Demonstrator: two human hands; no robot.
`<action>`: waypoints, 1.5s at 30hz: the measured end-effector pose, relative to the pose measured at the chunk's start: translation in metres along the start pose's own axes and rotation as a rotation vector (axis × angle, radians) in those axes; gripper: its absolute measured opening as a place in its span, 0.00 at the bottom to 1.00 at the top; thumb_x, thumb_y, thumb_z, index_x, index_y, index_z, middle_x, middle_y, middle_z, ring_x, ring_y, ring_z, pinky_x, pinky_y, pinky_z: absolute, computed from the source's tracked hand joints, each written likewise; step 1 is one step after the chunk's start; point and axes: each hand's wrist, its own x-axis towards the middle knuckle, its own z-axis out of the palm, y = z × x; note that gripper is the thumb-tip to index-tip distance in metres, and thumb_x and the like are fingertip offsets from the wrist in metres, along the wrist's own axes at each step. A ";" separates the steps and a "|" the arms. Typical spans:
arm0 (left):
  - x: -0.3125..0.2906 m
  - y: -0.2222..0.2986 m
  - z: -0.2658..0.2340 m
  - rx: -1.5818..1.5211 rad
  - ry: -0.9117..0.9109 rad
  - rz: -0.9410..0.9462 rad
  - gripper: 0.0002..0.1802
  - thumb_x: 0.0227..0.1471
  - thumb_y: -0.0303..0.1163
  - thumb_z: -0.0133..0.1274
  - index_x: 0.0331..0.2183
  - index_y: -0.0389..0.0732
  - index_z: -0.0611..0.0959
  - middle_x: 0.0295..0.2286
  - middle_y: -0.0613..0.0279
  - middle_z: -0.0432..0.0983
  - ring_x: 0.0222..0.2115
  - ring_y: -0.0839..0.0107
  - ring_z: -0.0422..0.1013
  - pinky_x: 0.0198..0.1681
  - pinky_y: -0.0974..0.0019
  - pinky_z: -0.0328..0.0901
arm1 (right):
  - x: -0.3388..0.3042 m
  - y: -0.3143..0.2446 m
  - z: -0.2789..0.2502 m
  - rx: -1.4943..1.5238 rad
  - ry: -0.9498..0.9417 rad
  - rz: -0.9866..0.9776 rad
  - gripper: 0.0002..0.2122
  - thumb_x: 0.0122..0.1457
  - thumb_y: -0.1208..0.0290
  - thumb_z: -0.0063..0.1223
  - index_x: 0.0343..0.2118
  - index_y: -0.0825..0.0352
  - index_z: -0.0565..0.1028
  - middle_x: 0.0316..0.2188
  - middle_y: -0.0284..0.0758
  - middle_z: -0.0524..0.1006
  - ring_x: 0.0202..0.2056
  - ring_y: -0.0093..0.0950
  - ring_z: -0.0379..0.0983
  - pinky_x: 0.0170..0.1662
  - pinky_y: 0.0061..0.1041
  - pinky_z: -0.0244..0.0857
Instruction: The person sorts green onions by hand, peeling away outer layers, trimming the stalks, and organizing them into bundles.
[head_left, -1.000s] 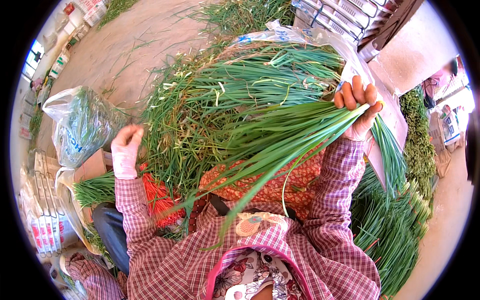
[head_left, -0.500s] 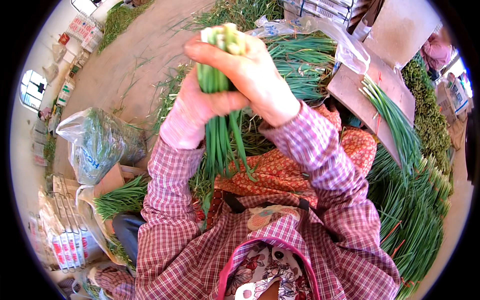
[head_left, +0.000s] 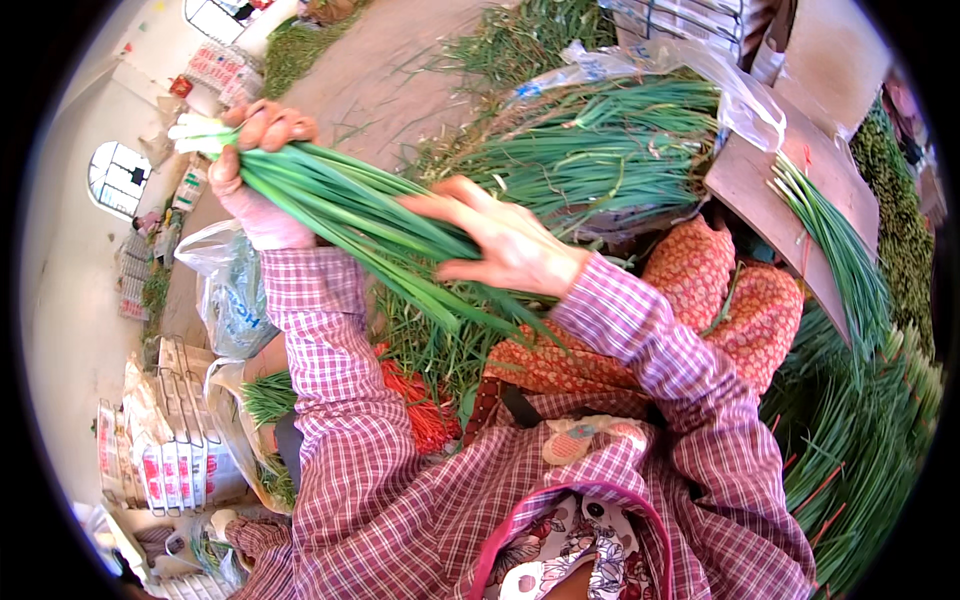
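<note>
My left hand (head_left: 262, 165) is closed round a bunch of garlic chives (head_left: 340, 195) near its white ends, which stick out past my fingers. The long green leaves slant down to the right across my body. My right hand (head_left: 500, 240) lies against the leaves, fingers stretched and thumb apart. Beyond it, a large heap of loose chives (head_left: 620, 140) rests on clear plastic film. Below the held bunch, a cluster of red ties (head_left: 420, 405) lies near my lap.
A tied bunch (head_left: 815, 225) lies on a brown board (head_left: 745, 180) at the right. Several tied bunches (head_left: 860, 450) are piled below it. To the left stand a clear plastic bag (head_left: 225, 290) and stacked crates (head_left: 185, 440). Loose leaf scraps (head_left: 430, 335) cover the ground before me.
The bunch has tipped from upright to slanting, its white ends moving left with my left hand. My right hand has left the white ends and moved down to the leaves.
</note>
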 end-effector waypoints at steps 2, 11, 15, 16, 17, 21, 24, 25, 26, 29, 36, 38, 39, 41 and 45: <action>0.004 0.028 -0.012 0.031 -0.018 0.063 0.19 0.37 0.24 0.58 0.34 0.47 0.71 0.22 0.77 0.64 0.26 0.79 0.63 0.42 0.66 0.60 | -0.039 0.039 0.005 -0.315 -0.019 0.065 0.30 0.46 0.71 0.57 0.54 0.46 0.60 0.41 0.38 0.68 0.32 0.38 0.73 0.32 0.33 0.71; 0.020 0.049 -0.004 0.327 0.100 0.208 0.16 0.37 0.26 0.54 0.33 0.41 0.71 0.26 0.68 0.64 0.29 0.72 0.62 0.45 0.63 0.59 | -0.080 0.050 -0.113 -0.695 0.162 0.405 0.17 0.52 0.59 0.53 0.43 0.60 0.72 0.33 0.43 0.72 0.30 0.40 0.73 0.36 0.37 0.68; 0.030 0.005 0.024 0.544 0.051 0.203 0.19 0.42 0.29 0.54 0.39 0.38 0.71 0.30 0.59 0.70 0.33 0.68 0.64 0.45 0.60 0.59 | -0.012 -0.018 -0.102 -0.349 0.428 0.025 0.45 0.40 0.49 0.63 0.55 0.75 0.55 0.50 0.50 0.65 0.52 0.39 0.62 0.56 0.32 0.56; 0.033 -0.007 0.039 0.542 0.017 0.159 0.19 0.43 0.29 0.53 0.40 0.37 0.71 0.31 0.59 0.71 0.34 0.67 0.65 0.45 0.60 0.59 | 0.002 -0.036 -0.099 -0.376 0.412 -0.091 0.50 0.35 0.48 0.66 0.56 0.76 0.52 0.50 0.51 0.63 0.53 0.43 0.59 0.57 0.36 0.53; 0.032 -0.029 0.061 0.580 0.035 0.204 0.18 0.44 0.28 0.52 0.40 0.37 0.71 0.30 0.59 0.71 0.34 0.66 0.65 0.46 0.60 0.59 | 0.013 -0.048 -0.091 -0.402 0.431 -0.116 0.51 0.34 0.48 0.67 0.57 0.74 0.51 0.49 0.51 0.63 0.52 0.44 0.60 0.56 0.38 0.54; 0.049 -0.099 0.108 0.189 -0.233 0.164 0.15 0.44 0.25 0.49 0.38 0.41 0.71 0.30 0.61 0.71 0.34 0.66 0.66 0.48 0.58 0.60 | 0.013 -0.051 -0.106 -0.455 0.501 -0.101 0.49 0.33 0.58 0.68 0.59 0.64 0.50 0.43 0.48 0.67 0.47 0.42 0.65 0.51 0.42 0.58; 0.056 -0.134 0.131 -0.068 -0.275 0.121 0.12 0.45 0.26 0.49 0.36 0.42 0.69 0.31 0.63 0.68 0.38 0.66 0.64 0.51 0.59 0.57 | -0.009 -0.057 -0.143 -0.718 0.552 -0.022 0.36 0.42 0.69 0.62 0.55 0.60 0.57 0.28 0.40 0.74 0.31 0.34 0.74 0.31 0.32 0.71; 0.058 -0.141 0.135 -0.128 -0.302 0.087 0.13 0.45 0.28 0.50 0.36 0.42 0.69 0.32 0.63 0.69 0.40 0.65 0.64 0.54 0.57 0.56 | -0.018 -0.060 -0.154 -0.825 0.566 -0.048 0.32 0.43 0.70 0.60 0.54 0.56 0.59 0.27 0.39 0.74 0.27 0.33 0.75 0.24 0.28 0.71; 0.059 -0.162 0.144 -0.106 -0.214 0.088 0.14 0.46 0.31 0.51 0.37 0.40 0.71 0.34 0.61 0.70 0.42 0.64 0.64 0.56 0.56 0.54 | -0.037 -0.057 -0.171 -0.930 0.604 -0.029 0.30 0.44 0.69 0.59 0.52 0.52 0.61 0.27 0.37 0.74 0.27 0.33 0.75 0.25 0.29 0.71; 0.077 -0.181 0.134 -0.244 -0.150 -0.058 0.19 0.48 0.32 0.51 0.43 0.36 0.72 0.40 0.53 0.69 0.47 0.57 0.64 0.54 0.51 0.57 | -0.093 -0.058 -0.224 -1.196 0.593 0.078 0.24 0.46 0.69 0.58 0.48 0.45 0.67 0.26 0.31 0.74 0.27 0.29 0.76 0.24 0.28 0.70; 0.081 -0.268 0.077 0.381 -0.167 -0.409 0.13 0.48 0.36 0.51 0.35 0.40 0.76 0.31 0.62 0.73 0.34 0.70 0.70 0.39 0.66 0.65 | -0.237 -0.041 -0.309 -1.546 0.361 0.653 0.27 0.45 0.58 0.58 0.51 0.43 0.65 0.28 0.31 0.74 0.31 0.33 0.74 0.30 0.31 0.68; 0.049 -0.307 0.089 0.666 -0.143 -0.402 0.13 0.46 0.36 0.54 0.34 0.39 0.76 0.27 0.62 0.73 0.28 0.73 0.71 0.31 0.71 0.67 | -0.266 -0.018 -0.317 -1.474 0.345 0.758 0.28 0.45 0.65 0.60 0.52 0.43 0.63 0.31 0.32 0.75 0.32 0.34 0.74 0.32 0.32 0.68; 0.038 -0.331 0.092 0.607 -0.123 -0.478 0.11 0.45 0.30 0.55 0.33 0.38 0.77 0.28 0.62 0.73 0.26 0.75 0.70 0.30 0.73 0.66 | -0.279 -0.010 -0.316 -1.406 0.356 0.827 0.29 0.44 0.68 0.60 0.52 0.43 0.63 0.32 0.32 0.75 0.33 0.35 0.74 0.33 0.33 0.68; 0.025 -0.369 0.094 0.677 -0.189 -0.500 0.08 0.44 0.19 0.54 0.31 0.38 0.79 0.30 0.66 0.74 0.26 0.79 0.69 0.31 0.76 0.65 | -0.291 0.004 -0.316 -1.284 0.378 0.902 0.31 0.43 0.71 0.60 0.52 0.43 0.62 0.34 0.32 0.75 0.35 0.37 0.74 0.36 0.35 0.68; 0.014 -0.426 0.099 1.079 -0.596 -0.275 0.11 0.42 0.24 0.56 0.33 0.39 0.79 0.30 0.59 0.77 0.28 0.69 0.74 0.34 0.69 0.69 | -0.306 0.032 -0.320 -1.098 0.322 1.017 0.31 0.43 0.65 0.62 0.52 0.46 0.63 0.38 0.36 0.73 0.42 0.38 0.70 0.44 0.35 0.65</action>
